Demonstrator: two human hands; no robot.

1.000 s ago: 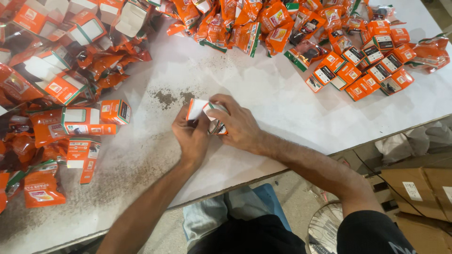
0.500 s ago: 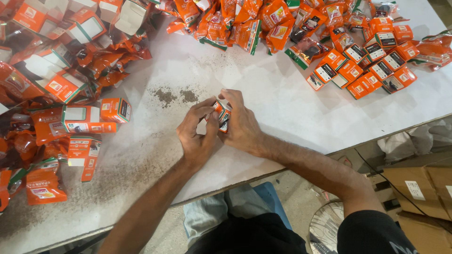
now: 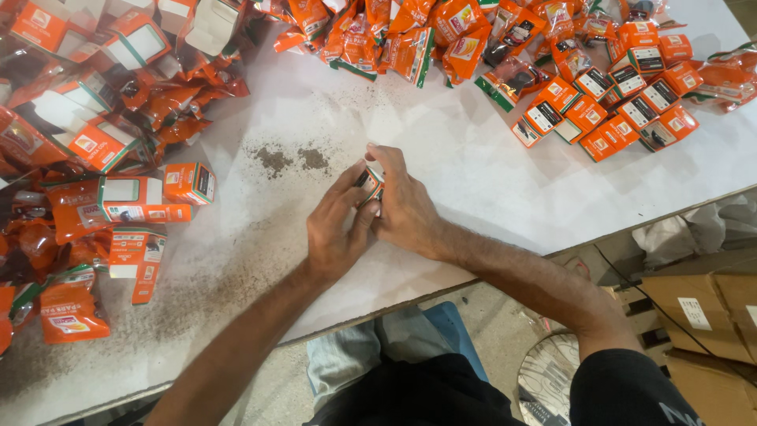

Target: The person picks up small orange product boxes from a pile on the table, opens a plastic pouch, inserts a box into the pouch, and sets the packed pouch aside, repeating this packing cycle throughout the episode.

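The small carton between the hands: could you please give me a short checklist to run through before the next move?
1. Small carton held by both hands: ok, left hand and right hand both grip it.
2. Carton flaps shut: cannot tell, fingers cover it.
3. Bare table space ahead of the hands: ok.
4. Table clean: not ok, dark spilled powder lies near the hands.
5. Finished boxes kept apart from the loose pouches: ok, grouped at the far right.
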